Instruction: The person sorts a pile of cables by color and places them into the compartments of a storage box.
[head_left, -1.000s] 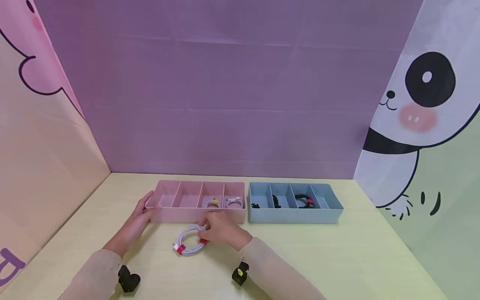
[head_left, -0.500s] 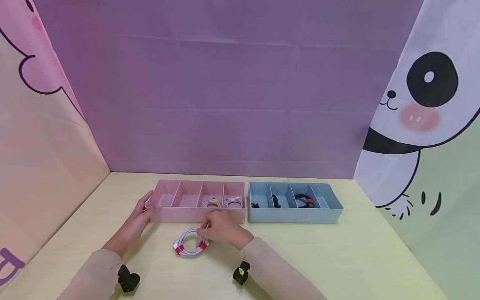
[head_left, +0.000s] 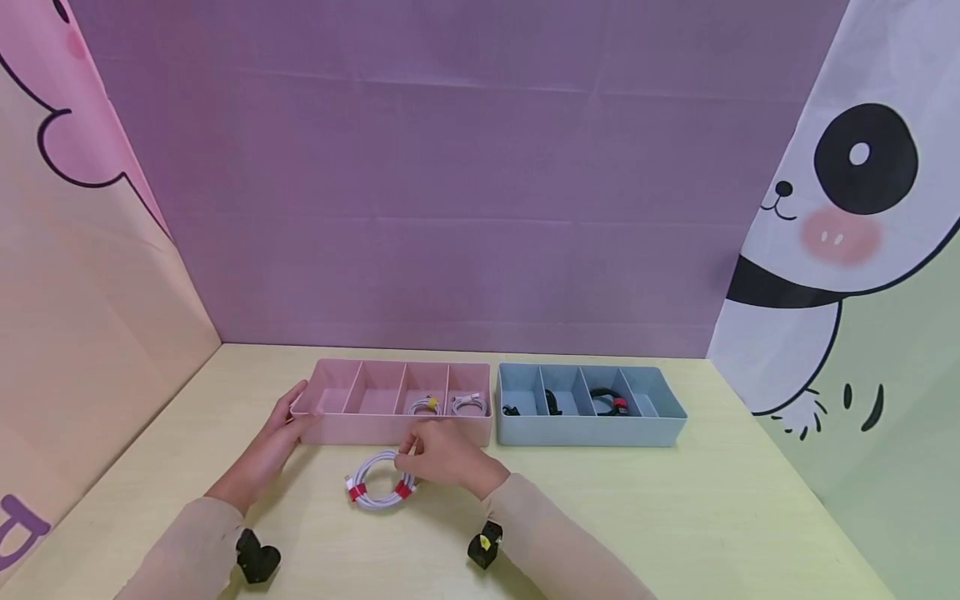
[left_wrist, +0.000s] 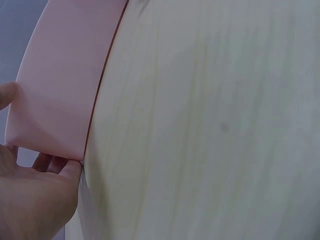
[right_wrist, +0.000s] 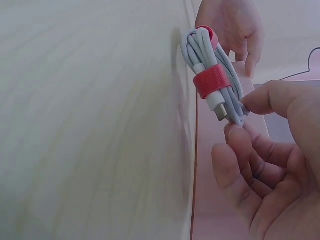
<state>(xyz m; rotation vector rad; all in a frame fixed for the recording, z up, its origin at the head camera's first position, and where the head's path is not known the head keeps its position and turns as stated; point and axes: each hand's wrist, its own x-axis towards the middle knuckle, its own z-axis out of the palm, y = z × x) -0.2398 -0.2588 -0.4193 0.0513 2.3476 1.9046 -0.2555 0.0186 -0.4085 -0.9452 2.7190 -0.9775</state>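
Note:
In the head view, my right hand [head_left: 442, 454] pinches the upper right of a coiled white charging cable [head_left: 369, 502] between thumb and fingertips. Two red straps bind the coil, and in the right wrist view a metal plug [right_wrist: 221, 112] pokes out beside one strap. The coil hangs tilted in front of the pink divided box [head_left: 352, 430]. My left hand [head_left: 276, 433] holds that box at its left end, thumb at the front and fingers along the end wall. Two smaller white cable coils lie in the box's two right compartments, one with a yellow strap [head_left: 432, 404].
A blue divided box [head_left: 592, 432] stands just right of the pink one. Black cables lie in its three left compartments, one with a red strap [head_left: 619, 403]. A purple backdrop [head_left: 465, 208] rises behind the pale wooden table [head_left: 675, 517], with printed panels at both sides.
The coiled cable dipped slightly, then came back up a little, as the right hand's pinch shifted slightly along it. The left hand and both boxes have stayed put.

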